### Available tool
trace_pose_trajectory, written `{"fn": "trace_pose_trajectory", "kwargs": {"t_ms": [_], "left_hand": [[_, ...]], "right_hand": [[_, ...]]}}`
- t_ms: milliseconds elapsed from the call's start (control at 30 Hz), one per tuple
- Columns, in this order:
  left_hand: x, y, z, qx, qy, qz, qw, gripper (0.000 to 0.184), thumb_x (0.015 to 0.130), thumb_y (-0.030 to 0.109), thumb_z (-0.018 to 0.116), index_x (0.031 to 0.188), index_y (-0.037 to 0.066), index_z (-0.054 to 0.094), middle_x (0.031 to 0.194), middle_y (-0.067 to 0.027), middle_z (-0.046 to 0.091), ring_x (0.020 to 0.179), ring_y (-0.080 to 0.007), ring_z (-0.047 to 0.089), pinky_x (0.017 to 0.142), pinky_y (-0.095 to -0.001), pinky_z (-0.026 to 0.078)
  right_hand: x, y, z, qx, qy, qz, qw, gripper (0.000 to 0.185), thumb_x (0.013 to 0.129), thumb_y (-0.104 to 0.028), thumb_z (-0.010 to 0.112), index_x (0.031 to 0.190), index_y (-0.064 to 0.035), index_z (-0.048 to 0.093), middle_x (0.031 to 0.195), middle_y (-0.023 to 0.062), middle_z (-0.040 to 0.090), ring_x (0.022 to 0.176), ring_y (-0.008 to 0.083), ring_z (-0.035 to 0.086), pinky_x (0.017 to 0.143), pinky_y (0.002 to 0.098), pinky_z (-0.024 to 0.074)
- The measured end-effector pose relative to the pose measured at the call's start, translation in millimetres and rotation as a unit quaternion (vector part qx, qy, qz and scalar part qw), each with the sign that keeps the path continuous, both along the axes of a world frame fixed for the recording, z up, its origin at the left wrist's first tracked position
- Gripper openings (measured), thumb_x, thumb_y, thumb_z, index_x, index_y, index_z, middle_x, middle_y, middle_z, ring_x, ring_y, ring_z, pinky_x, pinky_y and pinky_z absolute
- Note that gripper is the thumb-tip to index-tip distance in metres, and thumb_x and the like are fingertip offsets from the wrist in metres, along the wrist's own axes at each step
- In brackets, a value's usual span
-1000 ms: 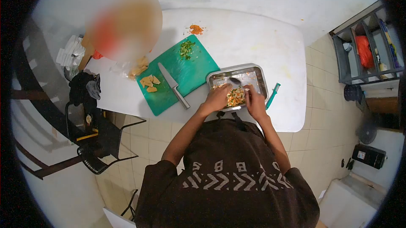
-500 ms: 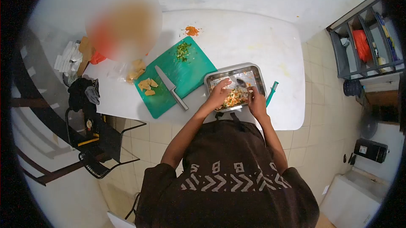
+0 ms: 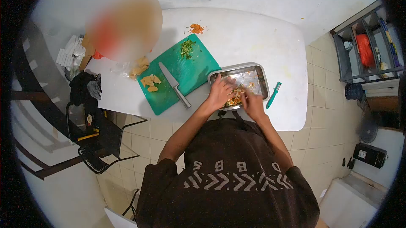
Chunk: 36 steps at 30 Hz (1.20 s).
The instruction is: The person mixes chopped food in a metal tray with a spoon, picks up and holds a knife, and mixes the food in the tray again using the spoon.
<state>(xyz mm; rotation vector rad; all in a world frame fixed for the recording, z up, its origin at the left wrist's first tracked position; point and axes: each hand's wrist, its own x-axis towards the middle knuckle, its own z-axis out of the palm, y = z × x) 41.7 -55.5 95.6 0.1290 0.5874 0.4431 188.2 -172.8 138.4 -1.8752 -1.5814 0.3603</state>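
Observation:
A rectangular metal tray (image 3: 265,73) holds a loose mix of chopped orange, green and pale food (image 3: 232,100). Over its left side, my left hand (image 3: 220,92) is open, palm down with the fingers apart. At the tray's near right side, my right hand (image 3: 253,106) has its fingers curled round what looks like a spoon, blurred by motion and mostly hidden. Left of the tray lies a green cutting board (image 3: 190,73), bearing a knife (image 3: 172,81), chopped green herbs (image 3: 187,49) and cut tan pieces (image 3: 150,82).
A green-handled peeler (image 3: 273,96) lies right of the tray. Grated orange food (image 3: 196,28) is heaped behind the board. At the left are a plastic bag (image 3: 122,70) with more tan pieces, a blurred round area and a black chair (image 3: 111,137). Shelves (image 3: 368,46) stand far right.
My left hand has moved down and slightly right over the food. The right hand has shifted lower, and the dark spoon shape that showed in the tray is now blurred between the hands.

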Motion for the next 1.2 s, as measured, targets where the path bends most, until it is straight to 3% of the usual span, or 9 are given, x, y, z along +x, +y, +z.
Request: {"fn": "trace_pose_trajectory", "kwargs": {"t_ms": [133, 300, 367, 500, 633, 700, 833, 1067, 1200], "left_hand": [[2.3, 0.5, -5.1, 0.008, 0.010, -0.002, 1.000, 0.075, 0.095, 0.060, 0.044, 0.145, 0.005, 0.032, 0.149, -0.0130, 0.037, 0.135, -0.0326, 0.039, 0.112, -0.0491, 0.031], [-6.1, -0.4, -4.6, -0.005, 0.006, 0.021, 1.000, 0.077, 0.095, 0.061, 0.041, 0.146, 0.004, 0.029, 0.149, -0.0126, 0.037, 0.136, -0.0325, 0.037, 0.113, -0.0484, 0.030], [-0.9, 4.6, -11.4, -0.047, -0.011, 0.035, 0.998, 0.078, 0.095, 0.061, 0.041, 0.148, 0.005, 0.026, 0.149, -0.0130, 0.036, 0.137, -0.0338, 0.035, 0.113, -0.0496, 0.029], [-7.8, 5.6, -20.5, 0.013, -0.008, 0.040, 0.999, 0.082, 0.094, 0.061, 0.043, 0.151, 0.006, 0.022, 0.153, -0.0131, 0.030, 0.140, -0.0349, 0.031, 0.114, -0.0504, 0.028], [-14.8, 1.0, -24.3, -0.048, -0.025, 0.083, 0.995, 0.083, 0.093, 0.061, 0.045, 0.150, 0.005, 0.023, 0.153, -0.0129, 0.032, 0.140, -0.0334, 0.031, 0.114, -0.0506, 0.026], [-6.6, 2.5, -31.4, -0.037, -0.007, 0.076, 0.996, 0.081, 0.093, 0.062, 0.045, 0.149, 0.006, 0.026, 0.152, -0.0120, 0.034, 0.138, -0.0328, 0.033, 0.114, -0.0504, 0.025], [-10.6, 3.4, -27.0, -0.005, 0.065, 0.030, 0.997, 0.075, 0.093, 0.063, 0.043, 0.146, 0.009, 0.035, 0.151, -0.0096, 0.036, 0.138, -0.0321, 0.034, 0.113, -0.0513, 0.027], [-28.1, 22.0, -41.2, -0.010, 0.039, 0.097, 0.995, 0.064, 0.098, 0.052, 0.043, 0.146, 0.011, 0.033, 0.152, -0.0066, 0.036, 0.139, -0.0301, 0.033, 0.113, -0.0494, 0.027], [-34.1, 23.8, -45.8, -0.020, 0.048, 0.097, 0.994, 0.062, 0.097, 0.047, 0.047, 0.146, 0.012, 0.032, 0.151, -0.0058, 0.037, 0.137, -0.0291, 0.036, 0.112, -0.0492, 0.029]], "right_hand": [[25.5, -1.9, -36.4, -0.102, -0.115, -0.053, 0.987, 0.028, 0.088, -0.016, 0.061, 0.116, -0.0115, 0.059, 0.064, 0.0184, 0.063, 0.060, 0.0354, 0.065, 0.058, 0.0473, 0.0507], [3.5, 7.4, 3.6, -0.016, 0.110, -0.064, 0.992, 0.027, 0.090, -0.011, 0.059, 0.117, -0.0081, 0.059, 0.062, 0.0155, 0.063, 0.054, 0.0322, 0.063, 0.050, 0.0405, 0.0449], [-12.1, -2.8, -7.4, -0.002, 0.013, 0.069, 0.998, 0.019, 0.087, -0.012, 0.062, 0.105, -0.0079, 0.067, 0.065, 0.0170, 0.064, 0.057, 0.0339, 0.063, 0.053, 0.0415, 0.0471], [23.2, 2.0, -36.3, -0.118, -0.054, -0.017, 0.991, 0.023, 0.086, -0.014, 0.061, 0.109, -0.0109, 0.066, 0.067, 0.0170, 0.065, 0.063, 0.0346, 0.065, 0.059, 0.0471, 0.0496], [7.0, 1.8, -13.2, -0.049, 0.129, -0.020, 0.990, 0.028, 0.087, -0.009, 0.058, 0.114, -0.0110, 0.065, 0.071, 0.0187, 0.066, 0.063, 0.0353, 0.065, 0.058, 0.0448, 0.0491], [-10.3, -3.2, -3.3, -0.019, 0.010, 0.108, 0.994, 0.028, 0.088, -0.011, 0.058, 0.114, -0.0101, 0.065, 0.070, 0.0197, 0.065, 0.062, 0.0384, 0.064, 0.059, 0.0456, 0.0487], [33.5, -1.8, -57.5, -0.130, -0.115, -0.003, 0.985, 0.024, 0.088, -0.018, 0.058, 0.109, -0.0098, 0.065, 0.067, 0.0171, 0.065, 0.062, 0.0387, 0.063, 0.061, 0.0463, 0.0506], [61.2, 2.0, -74.1, -0.190, -0.053, -0.165, 0.966, 0.026, 0.089, -0.022, 0.056, 0.113, -0.0150, 0.065, 0.079, 0.0165, 0.069, 0.073, 0.0364, 0.067, 0.066, 0.0498, 0.0519], [43.0, 0.4, -80.2, -0.222, -0.127, 0.010, 0.967, 0.027, 0.088, -0.023, 0.055, 0.112, -0.0185, 0.066, 0.076, 0.0161, 0.068, 0.071, 0.0377, 0.066, 0.065, 0.0501, 0.0518]]}}
